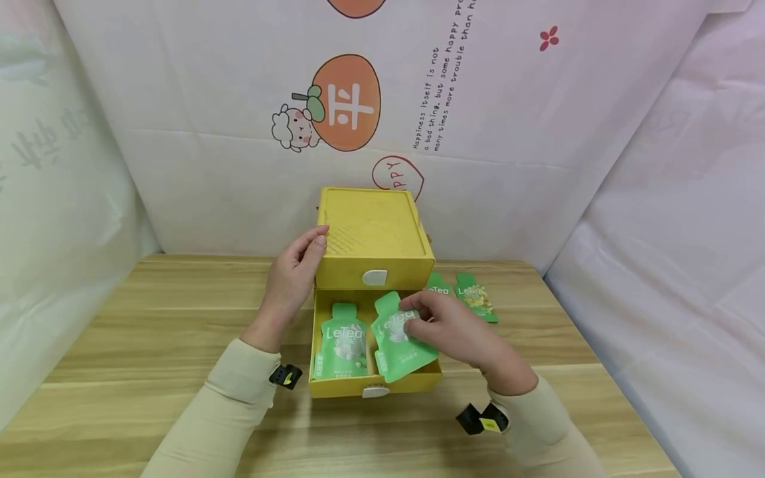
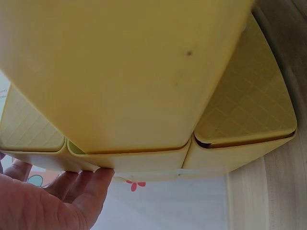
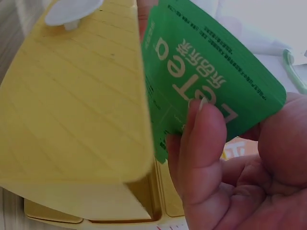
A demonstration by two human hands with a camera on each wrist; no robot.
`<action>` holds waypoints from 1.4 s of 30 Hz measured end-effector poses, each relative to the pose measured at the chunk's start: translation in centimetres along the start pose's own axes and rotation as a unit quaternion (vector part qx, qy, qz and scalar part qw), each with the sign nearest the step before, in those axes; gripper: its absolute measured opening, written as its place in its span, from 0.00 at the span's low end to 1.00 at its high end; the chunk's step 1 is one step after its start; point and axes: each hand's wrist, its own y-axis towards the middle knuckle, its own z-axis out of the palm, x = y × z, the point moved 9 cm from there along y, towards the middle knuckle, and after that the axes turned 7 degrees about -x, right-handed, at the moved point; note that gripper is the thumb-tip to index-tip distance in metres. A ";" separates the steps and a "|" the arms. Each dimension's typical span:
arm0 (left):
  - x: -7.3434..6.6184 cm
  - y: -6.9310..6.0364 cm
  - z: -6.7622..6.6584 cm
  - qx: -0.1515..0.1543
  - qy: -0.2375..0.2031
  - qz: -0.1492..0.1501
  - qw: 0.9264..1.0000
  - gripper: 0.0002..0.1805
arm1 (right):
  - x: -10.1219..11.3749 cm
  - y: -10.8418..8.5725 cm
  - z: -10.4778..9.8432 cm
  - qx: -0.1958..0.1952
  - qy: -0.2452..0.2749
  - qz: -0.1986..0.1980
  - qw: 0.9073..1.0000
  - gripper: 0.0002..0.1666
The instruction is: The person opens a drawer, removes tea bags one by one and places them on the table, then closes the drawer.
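Note:
A yellow drawer box (image 1: 373, 222) stands on the table, its lower drawer (image 1: 405, 384) pulled out towards me. My left hand (image 1: 291, 272) rests against the box's left side, fingertips near the top edge. In the left wrist view, the fingers of the left hand (image 2: 62, 201) touch the box's side. With thumb and fingers my right hand (image 1: 451, 328) pinches a green LeTea packet (image 1: 397, 355), tilted over the drawer's right part. The right wrist view shows the packet's (image 3: 192, 72) printed back between the fingers. Another green LeTea packet (image 1: 343, 348) lies in the left part.
Behind my right hand, a green LeTea packet (image 1: 439, 284) and one with a yellow floral print (image 1: 475, 299) lie on the wooden table (image 1: 179, 332). A white printed sheet (image 1: 239, 186) hangs behind the box, with white sheets on both sides.

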 end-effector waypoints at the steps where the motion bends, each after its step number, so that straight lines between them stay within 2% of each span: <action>1: 0.0 0.0 0.0 0.000 0.000 0.000 1.000 0.29 | 0.0 -0.1 -0.1 0.003 0.002 -0.002 1.000 0.22; 8: -0.2 0.0 0.0 0.004 0.005 0.004 1.000 0.29 | 0.5 -0.6 -1.1 0.005 0.017 -0.026 0.999 0.19; 11: -0.2 0.0 0.0 0.003 0.007 0.006 1.000 0.29 | 0.7 -1.0 -1.7 0.009 0.045 -0.028 0.999 0.19; 14: -0.2 0.1 0.0 -0.001 0.009 0.006 1.000 0.29 | 0.8 -1.3 -2.4 0.017 0.098 -0.017 0.995 0.21; 18: -0.3 0.1 -0.1 -0.005 0.006 0.006 1.000 0.29 | 0.9 -1.7 -3.3 0.017 0.173 -0.005 0.985 0.26; 22: -0.3 0.1 -0.1 -0.006 0.004 0.005 1.000 0.28 | 0.7 -1.7 -4.8 -0.017 0.195 -0.007 0.981 0.31; 28: -0.2 0.1 -0.1 -0.006 0.005 0.003 1.000 0.28 | -0.3 -1.6 -7.1 -0.075 0.209 0.006 0.975 0.30; 35: -0.2 0.0 -0.1 -0.002 0.004 0.004 1.000 0.29 | -1.4 -1.3 -9.1 -0.098 0.279 0.002 0.955 0.29; 38: -0.2 0.0 -0.1 -0.003 0.005 0.005 1.000 0.29 | -2.0 -1.0 -9.9 -0.113 0.294 0.004 0.949 0.25; 42: -0.2 0.0 -0.1 -0.003 0.005 0.004 1.000 0.29 | -3.3 -0.7 -10.8 -0.142 0.308 0.011 0.941 0.12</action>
